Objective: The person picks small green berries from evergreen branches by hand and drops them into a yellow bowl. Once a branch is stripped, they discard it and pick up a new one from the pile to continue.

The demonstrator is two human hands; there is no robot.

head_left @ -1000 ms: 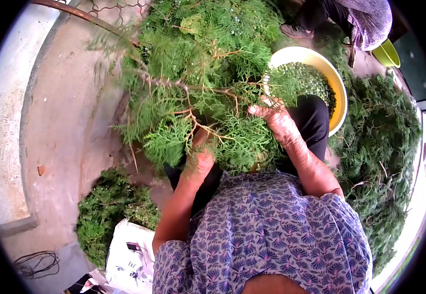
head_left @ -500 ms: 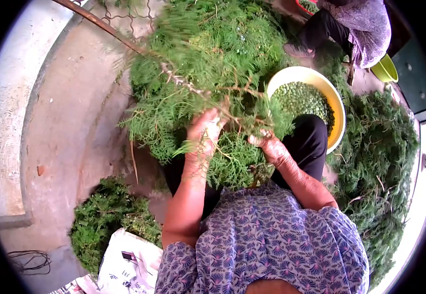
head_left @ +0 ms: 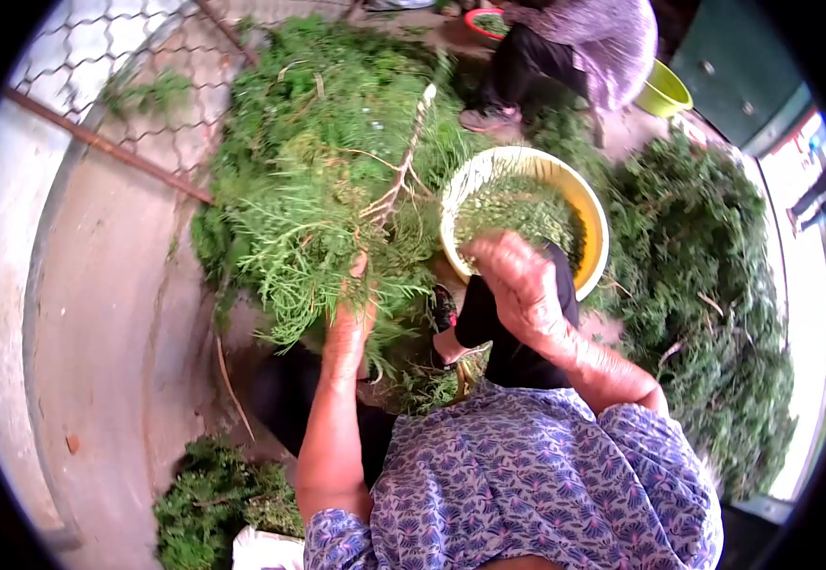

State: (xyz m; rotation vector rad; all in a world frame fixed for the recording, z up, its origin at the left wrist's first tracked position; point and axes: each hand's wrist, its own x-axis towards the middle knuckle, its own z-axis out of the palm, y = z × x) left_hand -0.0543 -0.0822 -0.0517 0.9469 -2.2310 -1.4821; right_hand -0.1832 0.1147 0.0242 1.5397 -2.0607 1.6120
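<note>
Mesh (head_left: 52, 47) fills the top left corner, met by a rusty rod (head_left: 109, 145) that slants across the floor (head_left: 99, 380). Lower down, a heap (head_left: 206, 499) of greenery lies beside a white sack (head_left: 268, 551), partly in view. Left of centre, before a large pile (head_left: 337, 81) of leafy cuttings, a person's left hand (head_left: 350, 309) has its grip closed on a branch (head_left: 411, 147); foliage hides most of the fingers. The bare stem points up and right to a pale cut end. Just right stands a yellow tub (head_left: 596, 237) of blurred green berries (head_left: 537, 204). The right hand (head_left: 522, 290), apart from the branch, hangs by the tub's near rim, fingers curled and blurred; whether its grip holds anything, one cannot tell. Beyond are a co-worker (head_left: 613, 47), a red bowl (head_left: 486, 24) and a lime bucket (head_left: 665, 92). Greenery (head_left: 708, 313) banks up at far right.
</note>
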